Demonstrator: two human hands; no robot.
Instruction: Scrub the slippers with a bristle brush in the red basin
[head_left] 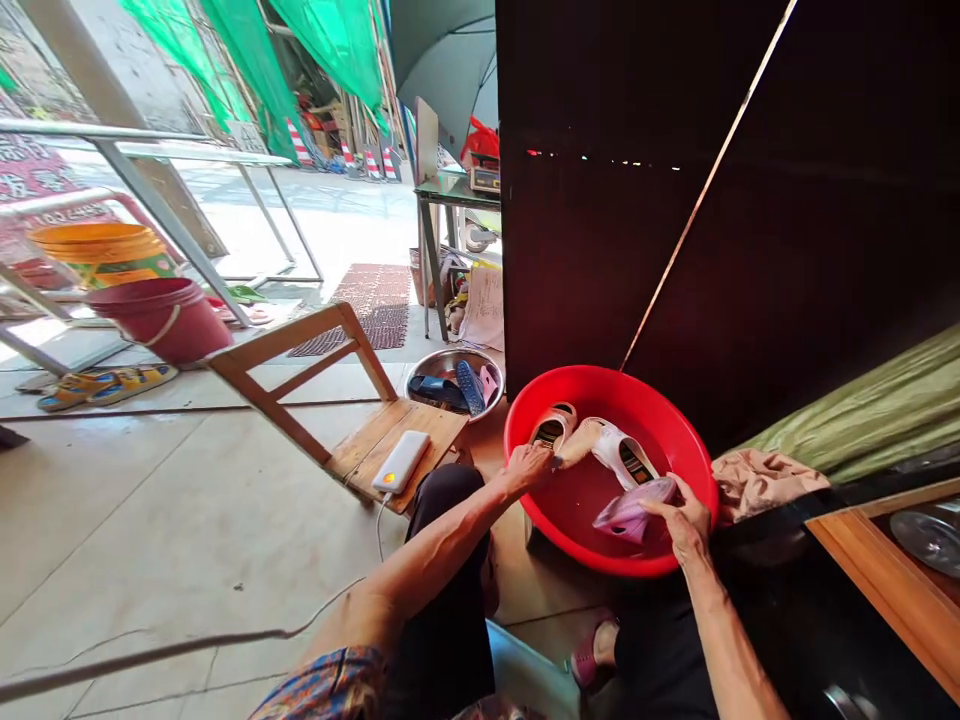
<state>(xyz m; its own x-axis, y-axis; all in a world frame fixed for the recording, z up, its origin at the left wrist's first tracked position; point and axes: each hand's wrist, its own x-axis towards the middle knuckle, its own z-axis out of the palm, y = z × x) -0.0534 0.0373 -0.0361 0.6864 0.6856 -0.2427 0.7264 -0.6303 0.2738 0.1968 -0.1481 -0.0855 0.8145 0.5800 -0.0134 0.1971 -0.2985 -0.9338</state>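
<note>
Here, the left hand is curled narrowly over the pale front of a white slide slipper, gripping it inside the red plastic basin. The right hand holds a lilac slipper at the near side of the basin, fingers closed around it. A second white slipper lies against the far wall of the basin, and reddish-looking water covers the bottom.

Just right of the basin sits a crumpled beige cloth, with olive-green fabric behind it and a wooden-edged tray nearer the person. Left of the basin, a stainless steel bowl holds dark blue and pink slippers. Beside that bowl, a wooden chair carries a white power bank with a lit orange light and a trailing cable.

Farther left of the basin, an orange bucket rests on a red bucket, above a pair of yellow sandals. Beyond the basin stands a desk bearing a small scale.
</note>
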